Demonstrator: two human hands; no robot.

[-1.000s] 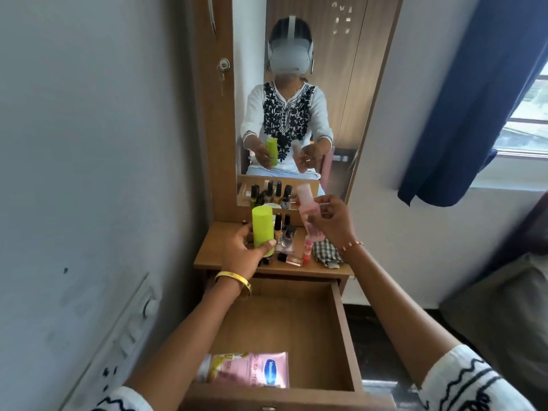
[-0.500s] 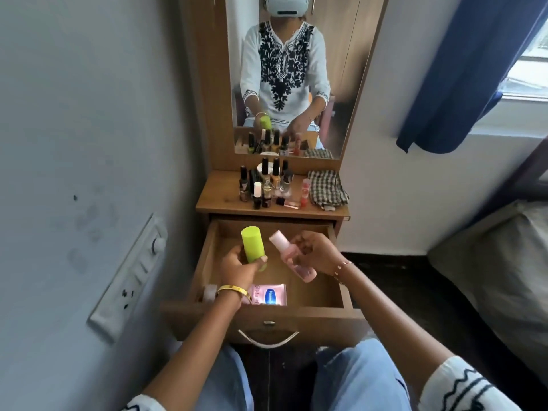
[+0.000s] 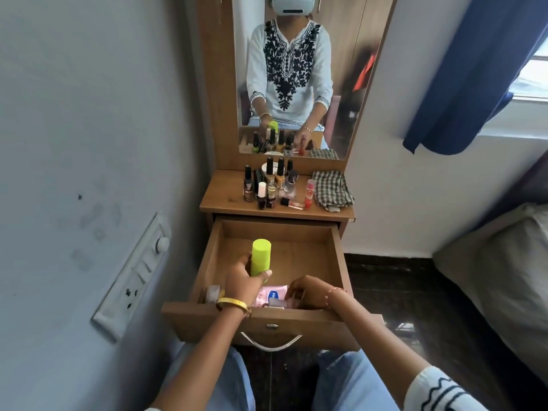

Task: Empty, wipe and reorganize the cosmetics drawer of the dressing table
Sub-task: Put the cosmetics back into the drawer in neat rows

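My left hand [image 3: 243,281] is inside the open drawer [image 3: 336,262], fingers [image 3: 264,274] wrapped round a lime-green bottle [image 3: 261,257] that I hold upright above the drawer floor, near its left side. My thumb lies across the bottle's lower front and the cap end stands clear above my knuckles.

My right hand [image 3: 311,292] is down at the drawer's front right corner, just behind the front panel. Its fingers curl round a small pink bottle [image 3: 278,304], which lies low and tilted against the front edge; only its pale cap end shows past my fingertips. Between my two hands, flat on the drawer floor, lies a pink sachet [image 3: 271,293] with a blue oval logo, partly under my left wrist. Left of my left wrist, a pale roll-like item [image 3: 213,293] sits in the front left corner; I cannot tell what it is.

Beyond my fingers, on the tabletop [image 3: 225,200] above the drawer, stands a cluster of nail polish bottles [image 3: 268,185], with a red tube [image 3: 310,192] just to their right and a folded checked cloth [image 3: 332,189] further right. The mirror [image 3: 344,69] rises behind them. Below my wrists hangs the drawer's metal handle [image 3: 271,345].
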